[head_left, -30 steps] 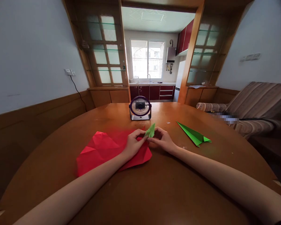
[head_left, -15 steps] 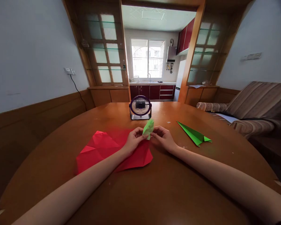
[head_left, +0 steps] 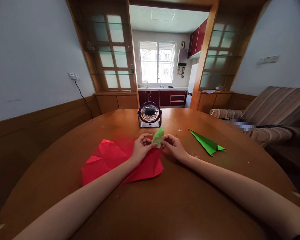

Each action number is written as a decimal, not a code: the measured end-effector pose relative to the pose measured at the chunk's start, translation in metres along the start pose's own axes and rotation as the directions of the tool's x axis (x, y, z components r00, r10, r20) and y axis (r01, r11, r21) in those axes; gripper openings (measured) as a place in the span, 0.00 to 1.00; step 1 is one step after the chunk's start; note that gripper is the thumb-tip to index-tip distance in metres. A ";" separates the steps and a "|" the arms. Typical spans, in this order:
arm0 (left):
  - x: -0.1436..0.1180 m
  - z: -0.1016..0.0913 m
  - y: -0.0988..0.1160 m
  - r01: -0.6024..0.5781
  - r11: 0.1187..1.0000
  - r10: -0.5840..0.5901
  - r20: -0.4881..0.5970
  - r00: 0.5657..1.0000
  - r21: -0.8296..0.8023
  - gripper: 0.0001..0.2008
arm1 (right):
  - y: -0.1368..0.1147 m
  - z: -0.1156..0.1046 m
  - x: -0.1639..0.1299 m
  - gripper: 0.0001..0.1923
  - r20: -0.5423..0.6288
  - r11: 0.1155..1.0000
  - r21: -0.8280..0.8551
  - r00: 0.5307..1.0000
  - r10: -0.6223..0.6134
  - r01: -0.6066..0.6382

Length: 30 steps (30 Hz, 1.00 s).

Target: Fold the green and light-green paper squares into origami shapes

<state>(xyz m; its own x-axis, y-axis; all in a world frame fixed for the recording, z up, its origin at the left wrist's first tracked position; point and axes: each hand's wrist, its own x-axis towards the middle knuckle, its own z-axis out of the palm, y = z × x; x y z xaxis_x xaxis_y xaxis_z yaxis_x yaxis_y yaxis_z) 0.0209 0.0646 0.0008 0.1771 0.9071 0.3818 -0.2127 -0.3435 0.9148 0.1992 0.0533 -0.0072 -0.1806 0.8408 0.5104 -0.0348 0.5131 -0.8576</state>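
The left hand (head_left: 140,150) and right hand (head_left: 174,148) are pinching a small, partly folded green paper (head_left: 158,137) between closed fingertips. A finished green paper plane (head_left: 207,142) is lying to the right; the creased red sheet (head_left: 110,160) is lying unfinished under the left hand.

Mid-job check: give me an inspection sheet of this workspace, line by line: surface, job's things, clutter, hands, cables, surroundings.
Surface: round brown wooden table, glossy, with a few small white specks near its far side.
Job's things: small light green folded paper, held up between both hands just above the table.
Clutter: creased red paper sheet lying flat under the left wrist; green paper plane lying to the right; small desk fan standing behind the hands.
Hands: left hand and right hand each pinch an edge of the green paper.
Cables: black cord running down from a wall socket at left.
Surroundings: striped sofa at right; kitchen with window beyond.
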 end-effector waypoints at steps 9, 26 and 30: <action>-0.002 -0.001 0.002 0.044 0.997 -0.039 0.078 0.996 -0.060 0.30 | -0.001 0.002 -0.002 0.27 0.065 0.998 0.055 0.997 0.031 -0.034; 0.004 -0.008 0.004 0.253 0.935 -0.248 0.051 0.967 -0.248 0.23 | -0.017 -0.002 -0.011 0.11 0.139 0.742 -0.518 0.898 -0.417 0.425; 0.009 -0.009 0.007 0.292 0.901 -0.297 0.035 0.954 -0.319 0.19 | -0.022 -0.001 -0.012 0.14 0.399 0.682 -0.451 0.813 -0.423 0.576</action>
<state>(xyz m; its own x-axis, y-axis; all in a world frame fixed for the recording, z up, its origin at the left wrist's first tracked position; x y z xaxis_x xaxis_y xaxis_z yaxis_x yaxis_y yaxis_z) 0.0121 0.0724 0.0097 0.2662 0.9590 0.0974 -0.4467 0.0332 0.8941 0.2027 0.0320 0.0058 -0.5244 0.3978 0.7529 0.3152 0.9120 -0.2624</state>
